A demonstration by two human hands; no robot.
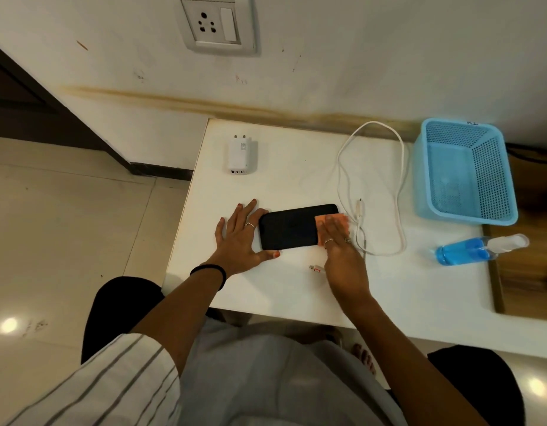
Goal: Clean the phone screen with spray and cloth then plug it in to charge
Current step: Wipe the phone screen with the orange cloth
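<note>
The phone (pixel 289 227) lies flat near the table's (pixel 266 290) left edge. Your left hand (pixel 238 238) is spread, bracing its left end, while your right hand (pixel 343 247) presses the orange cloth (pixel 321 221) flat onto its right end. The cable (pixel 399 192) loops just right, with the spray bottle (pixel 469 250) lying farther right.

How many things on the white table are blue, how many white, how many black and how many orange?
Blue: 2, the mesh plastic basket and the spray bottle of blue liquid.
White: 2, the charger plug and the charging cable.
Black: 1, the flat phone.
Orange: 1, the small cloth.
Total: 6.
</note>
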